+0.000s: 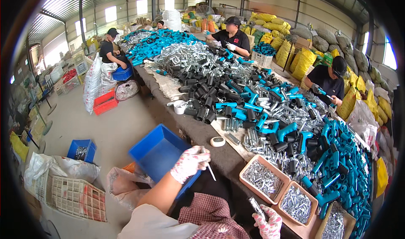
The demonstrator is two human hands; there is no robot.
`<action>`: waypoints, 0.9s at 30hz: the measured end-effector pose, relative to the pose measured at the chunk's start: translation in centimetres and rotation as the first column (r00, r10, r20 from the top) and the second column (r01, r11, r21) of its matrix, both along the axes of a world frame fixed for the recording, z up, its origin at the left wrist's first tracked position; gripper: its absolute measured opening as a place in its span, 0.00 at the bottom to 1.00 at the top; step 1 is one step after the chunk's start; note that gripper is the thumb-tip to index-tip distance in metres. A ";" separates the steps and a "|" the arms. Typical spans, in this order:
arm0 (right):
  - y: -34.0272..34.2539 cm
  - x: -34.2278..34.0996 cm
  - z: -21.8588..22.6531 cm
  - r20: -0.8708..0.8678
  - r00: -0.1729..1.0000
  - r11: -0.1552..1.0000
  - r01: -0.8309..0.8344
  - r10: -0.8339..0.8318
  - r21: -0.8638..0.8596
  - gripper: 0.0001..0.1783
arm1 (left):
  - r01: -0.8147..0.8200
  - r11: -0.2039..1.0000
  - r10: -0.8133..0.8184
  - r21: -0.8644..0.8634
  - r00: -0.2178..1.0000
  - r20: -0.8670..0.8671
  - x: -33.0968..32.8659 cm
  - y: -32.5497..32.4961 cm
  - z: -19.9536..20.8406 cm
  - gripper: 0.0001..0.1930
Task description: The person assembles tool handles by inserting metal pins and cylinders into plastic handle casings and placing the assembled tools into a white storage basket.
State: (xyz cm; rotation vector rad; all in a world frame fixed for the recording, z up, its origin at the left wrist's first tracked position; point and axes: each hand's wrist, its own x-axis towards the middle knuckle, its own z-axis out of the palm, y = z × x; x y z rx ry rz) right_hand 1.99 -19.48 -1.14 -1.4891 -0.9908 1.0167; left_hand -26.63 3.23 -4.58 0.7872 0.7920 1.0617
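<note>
My left hand [190, 164], in a white glove with a red pattern, is closed on a thin pale rod [211, 172] that points down and right. It is above the right part of a blue plastic bin [156, 148]. At the lower right my right hand [268, 223], gloved alike, grips a shiny metal tube [256, 207], tilted up to the left. Close beyond that hand are a tan tray of small metal parts [262, 162] and a second tan tray [314, 202]. A third tray [348, 220] lies farther right.
A long table bears a heap of teal and black tube-shaped parts [236, 98] and metal pieces. A small white round-cornered device [217, 141] and a white cup [179, 107] lie along its edge. Several people work around it. White crates [78, 197] and a red bin [105, 103] stand left.
</note>
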 end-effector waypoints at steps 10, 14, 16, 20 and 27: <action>-1.5 2.1 -0.4 -0.111 0.993 0.998 0.023 -0.029 -0.062 0.17 | 0.242 0.970 -0.230 -0.022 0.945 0.233 12.0 -4.9 0.9 0.05; -2.8 3.1 -1.7 -0.159 0.984 0.995 0.085 -0.077 0.043 0.13 | 0.244 0.969 -0.232 -0.037 0.953 0.197 13.4 -6.1 0.6 0.13; -3.2 3.4 -1.1 -0.076 0.991 0.993 0.113 -0.110 0.037 0.09 | 0.202 0.976 -0.213 0.082 0.966 0.148 13.6 -7.0 1.3 0.24; -4.0 4.1 -1.5 -0.085 0.988 0.991 0.133 -0.131 0.023 0.09 | 0.227 0.968 -0.233 0.105 0.971 0.048 14.1 -7.9 2.4 0.25; -1.8 6.7 -1.9 0.856 0.262 0.727 -0.452 -0.446 0.517 0.12 | 0.074 0.988 -0.109 0.136 0.957 0.269 14.3 -6.6 2.8 0.12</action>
